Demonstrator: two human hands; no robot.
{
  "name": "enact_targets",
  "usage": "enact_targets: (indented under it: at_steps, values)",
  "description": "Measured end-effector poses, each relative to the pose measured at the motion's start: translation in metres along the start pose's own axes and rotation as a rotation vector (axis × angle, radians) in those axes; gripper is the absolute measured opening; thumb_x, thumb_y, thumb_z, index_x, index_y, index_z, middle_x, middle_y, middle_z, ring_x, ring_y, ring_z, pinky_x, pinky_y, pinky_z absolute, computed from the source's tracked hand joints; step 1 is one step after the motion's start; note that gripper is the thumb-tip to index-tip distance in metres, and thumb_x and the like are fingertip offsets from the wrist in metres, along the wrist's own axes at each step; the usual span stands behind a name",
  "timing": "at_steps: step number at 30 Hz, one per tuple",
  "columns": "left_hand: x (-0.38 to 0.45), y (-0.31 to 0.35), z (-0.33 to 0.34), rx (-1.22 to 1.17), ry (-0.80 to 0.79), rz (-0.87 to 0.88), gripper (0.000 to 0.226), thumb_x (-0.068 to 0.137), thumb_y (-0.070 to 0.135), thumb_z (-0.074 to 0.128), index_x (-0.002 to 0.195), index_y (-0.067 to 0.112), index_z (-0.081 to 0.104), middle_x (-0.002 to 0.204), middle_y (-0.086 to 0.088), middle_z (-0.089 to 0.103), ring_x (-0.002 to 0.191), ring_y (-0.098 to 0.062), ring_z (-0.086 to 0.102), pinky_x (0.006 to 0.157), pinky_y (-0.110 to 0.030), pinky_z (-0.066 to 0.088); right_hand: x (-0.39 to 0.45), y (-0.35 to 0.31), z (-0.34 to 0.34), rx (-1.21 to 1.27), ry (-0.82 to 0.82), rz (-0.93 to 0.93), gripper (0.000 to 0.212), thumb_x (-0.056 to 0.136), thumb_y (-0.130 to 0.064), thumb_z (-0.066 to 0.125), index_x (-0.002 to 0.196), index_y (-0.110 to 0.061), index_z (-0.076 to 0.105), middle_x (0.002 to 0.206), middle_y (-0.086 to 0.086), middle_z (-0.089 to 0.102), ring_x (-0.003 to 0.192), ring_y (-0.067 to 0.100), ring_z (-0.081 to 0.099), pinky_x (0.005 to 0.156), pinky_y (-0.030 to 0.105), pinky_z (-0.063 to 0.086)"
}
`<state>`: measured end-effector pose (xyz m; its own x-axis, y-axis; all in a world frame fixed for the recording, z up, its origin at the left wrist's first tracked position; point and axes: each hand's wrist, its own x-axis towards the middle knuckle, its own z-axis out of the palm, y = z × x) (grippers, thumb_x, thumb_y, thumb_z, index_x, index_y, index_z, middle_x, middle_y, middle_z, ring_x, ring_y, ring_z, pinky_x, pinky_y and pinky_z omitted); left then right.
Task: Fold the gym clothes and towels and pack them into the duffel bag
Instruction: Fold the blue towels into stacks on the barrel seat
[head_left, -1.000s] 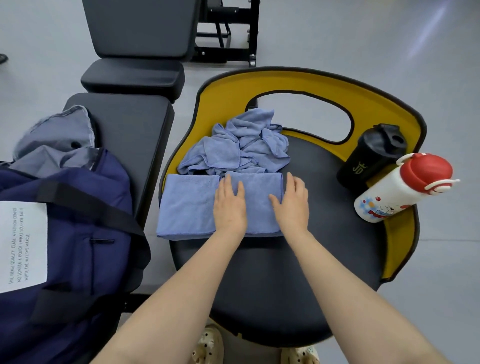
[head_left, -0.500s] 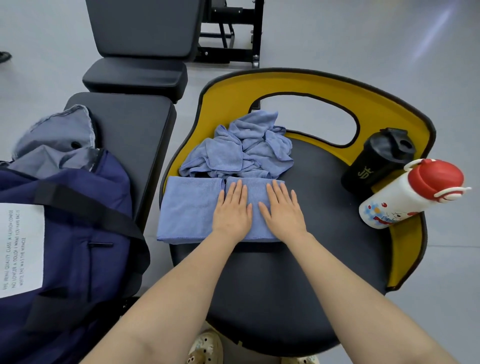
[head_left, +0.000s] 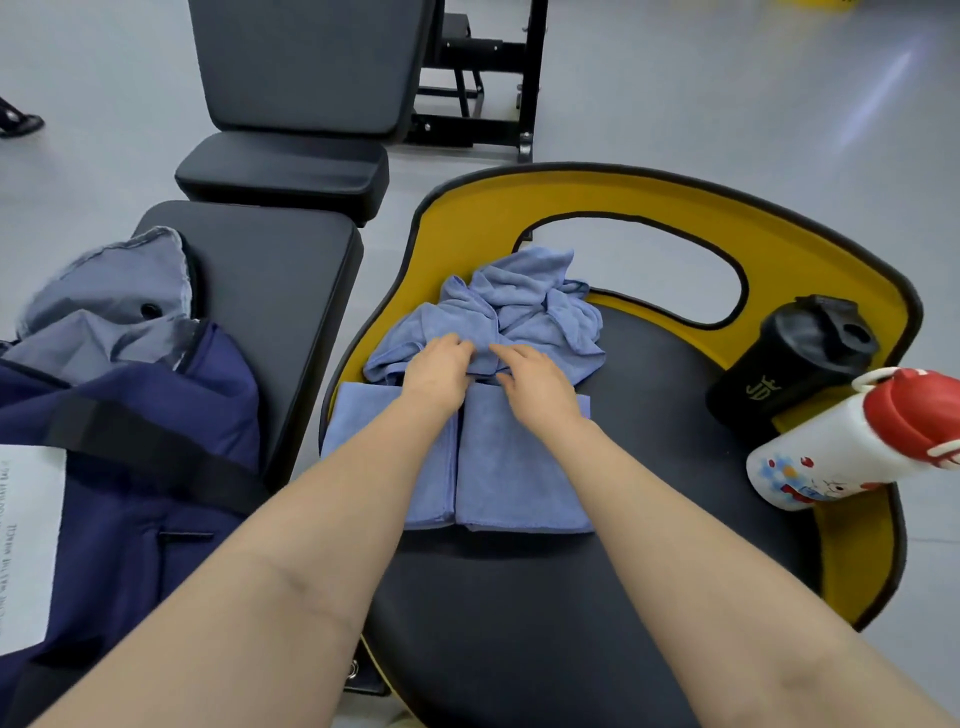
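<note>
Head camera looks straight down over both bare forearms, and both hands are up at the crumpled towel (head_left: 524, 312), the loose blue heap at the far side of the round black seat (head_left: 545, 597). Left hand (head_left: 439, 371) has its fingers (head_left: 457, 347) curled down into the near edge of that heap, gripping a fold of cloth. Right hand (head_left: 537, 387) is just beside it, fingers bent and pinching the same near edge, the two hands almost touching each other.

Right under the wrists lies the folded towel (head_left: 514, 467), a flat blue rectangle with a crease running down its middle, its left part partly hidden by the left forearm. It sits on the black seat, touching the crumpled towel along its far edge, and its left end reaches the seat's rim.

Around the seat curves a yellow frame (head_left: 649, 202) with a black edge and a long cut-out opening. Over on the right, a black shaker bottle (head_left: 795, 358) lies tilted on that frame, and just beside it, nearer the camera, a white bottle with a red cap (head_left: 852, 447) and cartoon print, also on its side.

To the left, a navy duffel bag (head_left: 130, 467) stands open on a black padded bench (head_left: 270, 301), grey lining showing at its mouth, a white paper label (head_left: 26, 545) on its side. More black bench pads (head_left: 285, 166) beyond, on a grey floor.
</note>
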<state>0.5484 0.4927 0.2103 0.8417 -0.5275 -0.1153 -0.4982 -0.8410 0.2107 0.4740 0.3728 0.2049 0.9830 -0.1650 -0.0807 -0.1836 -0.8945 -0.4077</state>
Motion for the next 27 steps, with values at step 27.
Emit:
enact_targets:
  at_steps: [27]
  values:
    - [-0.065,0.051,-0.229,-0.423,0.398,0.135,0.011,0.09,0.015,0.059,0.093,0.011,0.07,0.096,-0.007,0.07,0.095,-0.023,0.06,0.08,-0.032,0.046,-0.032,-0.103,-0.184,0.427,0.417,-0.067,0.016,0.096,-0.018,0.052,0.102,-0.012,0.065,0.097,0.008,0.067,0.089,0.024,0.058,0.077,0.037,0.047]
